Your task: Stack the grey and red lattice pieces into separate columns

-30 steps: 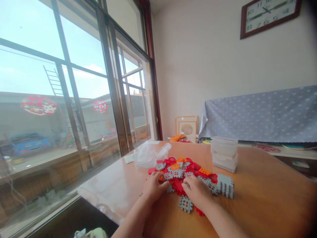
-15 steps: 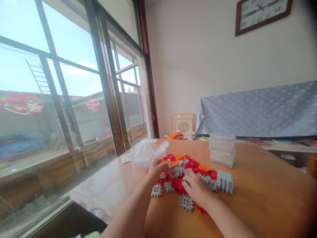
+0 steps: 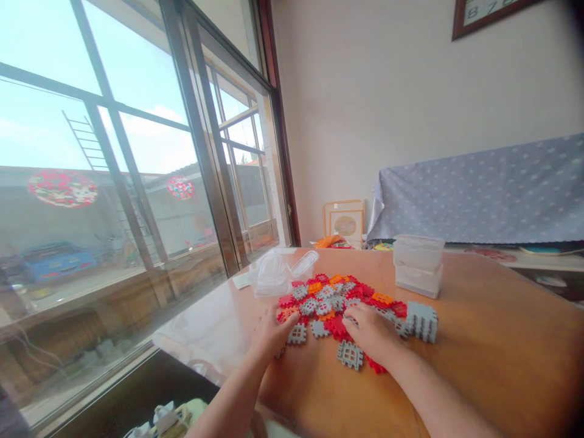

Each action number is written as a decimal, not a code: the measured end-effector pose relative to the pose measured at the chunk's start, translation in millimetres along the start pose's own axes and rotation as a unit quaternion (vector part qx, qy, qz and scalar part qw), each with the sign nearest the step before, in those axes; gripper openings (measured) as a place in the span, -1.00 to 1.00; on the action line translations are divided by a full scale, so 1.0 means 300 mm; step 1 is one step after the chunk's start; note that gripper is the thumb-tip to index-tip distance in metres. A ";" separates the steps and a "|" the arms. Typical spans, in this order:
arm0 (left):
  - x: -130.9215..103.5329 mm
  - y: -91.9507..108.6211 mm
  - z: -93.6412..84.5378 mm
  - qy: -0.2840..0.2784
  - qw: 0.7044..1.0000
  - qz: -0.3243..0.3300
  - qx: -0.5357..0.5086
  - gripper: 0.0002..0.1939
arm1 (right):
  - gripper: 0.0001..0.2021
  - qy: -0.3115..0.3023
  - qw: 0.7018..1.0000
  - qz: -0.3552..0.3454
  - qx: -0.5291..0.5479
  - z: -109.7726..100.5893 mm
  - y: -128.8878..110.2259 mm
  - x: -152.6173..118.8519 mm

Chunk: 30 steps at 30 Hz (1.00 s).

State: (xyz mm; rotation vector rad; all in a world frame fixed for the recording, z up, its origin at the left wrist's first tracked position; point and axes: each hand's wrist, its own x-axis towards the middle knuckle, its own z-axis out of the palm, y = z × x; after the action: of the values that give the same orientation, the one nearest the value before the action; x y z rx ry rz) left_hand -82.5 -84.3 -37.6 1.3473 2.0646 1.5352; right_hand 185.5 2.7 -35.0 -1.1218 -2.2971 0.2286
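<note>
A heap of flat notched interlocking blocks in red (image 3: 338, 327), grey (image 3: 325, 307) and orange (image 3: 382, 298) lies on the table, many of them with window-like holes. At the heap's left edge, my left hand (image 3: 270, 331) is open, thumb and fingers spread, beside a grey window block (image 3: 297, 334). Part of another grey block shows below its palm. My right hand (image 3: 375, 333) rests over the front right of the heap, thumb and fingers apart, touching blocks that it partly hides. In front of it lies a separate grey window block (image 3: 350, 354).
A neat stack of grey blocks (image 3: 422, 322) stands right of the heap. Behind are two stacked clear plastic boxes (image 3: 418, 272) and, at the back left, clear containers with lids (image 3: 272, 277). Large windows (image 3: 137, 140) run along the left. The wooden table (image 3: 493, 340) extends right.
My left hand has moved back and left from the heap, and its fingers have spread. The right hand stays over the blocks. The view has tilted down and shifted slightly left.
</note>
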 end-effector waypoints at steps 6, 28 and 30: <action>-0.087 -0.020 0.010 -0.061 0.958 0.016 0.280 0.00 | -0.76 -0.023 1.000 -0.006 0.002 0.004 -0.005 -0.005; 0.068 -0.070 0.071 -0.062 0.985 0.133 0.091 -0.82 | -0.76 -0.012 1.000 -0.003 0.013 0.034 0.022 0.015; 0.069 -0.068 0.070 -0.057 0.989 0.127 0.050 -0.83 | -0.76 -0.014 1.000 0.000 0.014 0.033 0.020 0.014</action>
State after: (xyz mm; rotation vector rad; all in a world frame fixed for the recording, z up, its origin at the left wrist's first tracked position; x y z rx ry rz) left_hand -90.8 -55.5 -57.3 1.7505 1.9868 1.4242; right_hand 182.0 10.8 -43.6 -1.1119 -2.3107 0.2765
